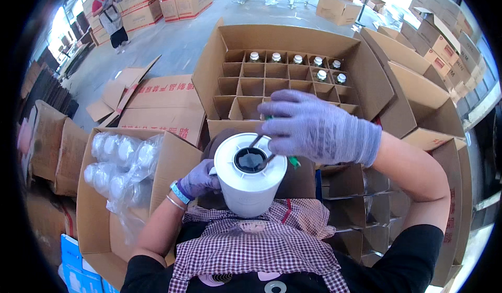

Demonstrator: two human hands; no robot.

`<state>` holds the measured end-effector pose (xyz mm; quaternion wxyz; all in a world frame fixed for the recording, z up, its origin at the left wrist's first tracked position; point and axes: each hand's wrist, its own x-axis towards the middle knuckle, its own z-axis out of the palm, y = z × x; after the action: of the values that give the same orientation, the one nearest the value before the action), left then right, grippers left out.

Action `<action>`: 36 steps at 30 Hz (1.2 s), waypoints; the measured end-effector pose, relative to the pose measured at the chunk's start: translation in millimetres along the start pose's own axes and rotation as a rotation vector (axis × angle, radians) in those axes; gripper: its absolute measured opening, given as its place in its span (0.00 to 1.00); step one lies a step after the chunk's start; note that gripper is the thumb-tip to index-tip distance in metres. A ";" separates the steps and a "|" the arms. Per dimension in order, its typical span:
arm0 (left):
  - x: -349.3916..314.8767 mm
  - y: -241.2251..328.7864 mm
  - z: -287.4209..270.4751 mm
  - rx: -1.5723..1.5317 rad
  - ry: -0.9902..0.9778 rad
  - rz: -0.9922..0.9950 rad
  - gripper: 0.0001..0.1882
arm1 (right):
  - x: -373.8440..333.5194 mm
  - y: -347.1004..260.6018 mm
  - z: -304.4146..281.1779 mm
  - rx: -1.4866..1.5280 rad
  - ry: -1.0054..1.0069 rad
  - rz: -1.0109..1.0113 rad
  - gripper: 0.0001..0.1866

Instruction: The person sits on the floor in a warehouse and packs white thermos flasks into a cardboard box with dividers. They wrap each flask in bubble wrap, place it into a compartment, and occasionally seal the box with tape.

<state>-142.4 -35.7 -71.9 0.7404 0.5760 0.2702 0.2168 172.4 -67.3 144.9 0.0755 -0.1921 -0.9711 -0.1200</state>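
Note:
A white cylindrical vessel (pixel 228 165) stands in front of my body, its flat round end facing up with a dark, shiny round opening (pixel 250 160). My left hand (pixel 200 180) is closed on its left side, apparently at a small handle. Over the vessel's right rim, my right hand (pixel 316 128) pinches a thin dark two-pronged tool (pixel 256 141), whose ends reach to the opening. Green bits (pixel 295 162) show below and beside the right fingers; what they belong to is hidden. Both hands wear light purple knit gloves.
Ahead is an open divided carton (pixel 293 37) with several white-capped bottles (pixel 297 59). At left, an open box (pixel 116 132) holds clear-wrapped items (pixel 123 157). More divided cartons (pixel 342 183) lie at right. A person (pixel 110 15) stands far left near stacked boxes (pixel 138 2).

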 end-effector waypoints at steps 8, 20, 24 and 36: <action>42.7 23.1 -0.4 0.234 -0.381 -0.081 0.36 | -33.7 -39.9 -6.9 -0.030 -0.045 -0.191 0.16; 35.2 27.6 20.9 0.087 -0.249 -0.185 0.45 | -45.1 -58.4 33.5 0.697 -0.274 0.585 0.11; 3.2 54.0 63.9 0.025 -0.128 -0.182 0.53 | -51.7 -21.2 32.9 0.838 -0.290 1.013 0.14; 18.8 46.6 43.9 0.142 -0.239 -0.148 0.53 | -57.8 -49.9 7.7 -0.013 -0.097 -0.092 0.21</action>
<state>-100.1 -44.8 -21.2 0.7388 0.6271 0.2363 0.0719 205.0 -130.6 116.2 0.0215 -0.1535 -0.9806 -0.1204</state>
